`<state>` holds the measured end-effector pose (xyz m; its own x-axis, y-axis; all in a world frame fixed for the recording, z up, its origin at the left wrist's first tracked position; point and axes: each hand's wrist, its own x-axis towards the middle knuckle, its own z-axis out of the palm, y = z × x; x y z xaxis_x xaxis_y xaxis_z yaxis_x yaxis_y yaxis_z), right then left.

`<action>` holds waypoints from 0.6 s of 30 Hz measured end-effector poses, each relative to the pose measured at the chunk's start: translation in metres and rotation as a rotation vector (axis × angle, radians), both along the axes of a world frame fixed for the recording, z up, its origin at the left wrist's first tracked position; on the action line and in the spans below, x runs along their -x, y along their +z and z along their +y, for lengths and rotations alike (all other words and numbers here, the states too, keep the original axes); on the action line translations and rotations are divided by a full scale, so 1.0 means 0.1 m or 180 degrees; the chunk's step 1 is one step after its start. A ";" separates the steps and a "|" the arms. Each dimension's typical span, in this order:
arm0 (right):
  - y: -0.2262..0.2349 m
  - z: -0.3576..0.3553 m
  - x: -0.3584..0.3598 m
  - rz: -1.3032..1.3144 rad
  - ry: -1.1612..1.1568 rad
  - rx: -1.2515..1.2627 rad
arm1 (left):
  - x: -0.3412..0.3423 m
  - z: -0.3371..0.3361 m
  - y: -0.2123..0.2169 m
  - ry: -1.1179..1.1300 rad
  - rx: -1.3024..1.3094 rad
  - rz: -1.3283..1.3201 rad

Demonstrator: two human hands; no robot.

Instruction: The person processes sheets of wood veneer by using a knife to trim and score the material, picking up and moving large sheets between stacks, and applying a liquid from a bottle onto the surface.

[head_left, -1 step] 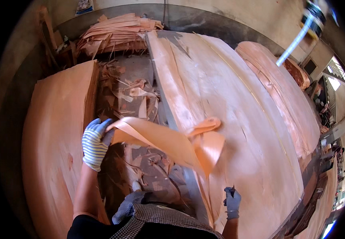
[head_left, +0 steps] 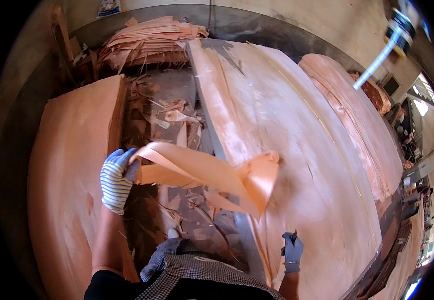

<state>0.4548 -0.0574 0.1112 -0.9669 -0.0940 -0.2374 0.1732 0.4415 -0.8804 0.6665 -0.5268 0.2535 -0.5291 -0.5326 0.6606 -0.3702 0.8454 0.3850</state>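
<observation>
A long orange veneer strip is held up at its left end by the left hand, in a striped glove, its fingers closed over the strip's edge. From there the strip is stretched, bowed and twisted, across the scrap-strewn floor and past the left edge of the broad pale sheet; whether its folded right end is touching that sheet or lifted just clear cannot be told. The right hand, grey-gloved, is placed over the near part of the sheet, well apart from the strip, with fingers curled around a small dark piece whose kind cannot be made out. For good handling, the strip is best gripped lightly but across more of its width, since thin veneer is likely to be split where it is pinched or sharply bent. The twist is best eased out gently, the loose end guided clear of the sheet's left edge so that the surface is not snagged, and the dark piece kept away from the sheet's face.
</observation>
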 end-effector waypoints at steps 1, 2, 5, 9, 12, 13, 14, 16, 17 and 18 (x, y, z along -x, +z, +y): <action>-0.01 -0.31 0.03 0.0012 -0.0034 0.0134 | -0.11 -0.21 0.01 0.0135 -0.0248 0.0131; 0.01 -0.67 0.06 0.0017 -0.0061 0.0323 | -0.23 -0.43 0.07 0.0275 -0.0440 0.0262; 0.05 -1.70 0.13 -0.0170 0.0569 0.0335 | -0.71 -1.17 -0.02 0.0494 -0.1430 0.0933; -0.03 -2.87 0.31 -0.0285 0.1339 0.0116 | -0.91 -1.92 -0.08 0.0717 -0.1888 0.1743; -0.26 -3.56 0.66 -0.0236 0.1577 0.0047 | -0.72 -2.45 -0.16 0.0870 -0.1741 0.1742; -0.37 -3.79 0.81 -0.0219 0.1632 0.0059 | -0.67 -2.64 -0.16 0.0927 -0.1703 0.1647; -0.47 -4.03 0.98 -0.0203 0.1685 0.0068 | -0.60 -2.84 -0.17 0.1063 -0.1461 0.1518; -0.64 -4.60 1.38 0.0140 0.1915 -0.0048 | -0.41 -3.30 -0.15 0.1280 -0.0968 0.1277; -0.92 -4.88 1.68 0.0450 0.2085 -0.0118 | -0.31 -3.53 -0.15 0.1437 -0.0810 0.1196; -1.10 -5.13 1.88 0.0706 0.2276 -0.0199 | -0.23 -3.72 -0.10 0.1544 -0.0683 0.1008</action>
<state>0.2668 -0.5703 0.0011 -0.7009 -0.7098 -0.0698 -0.3530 0.4303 -0.8308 0.6892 -0.8991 0.2433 0.0109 -0.8018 0.5975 -0.5329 0.5010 0.6819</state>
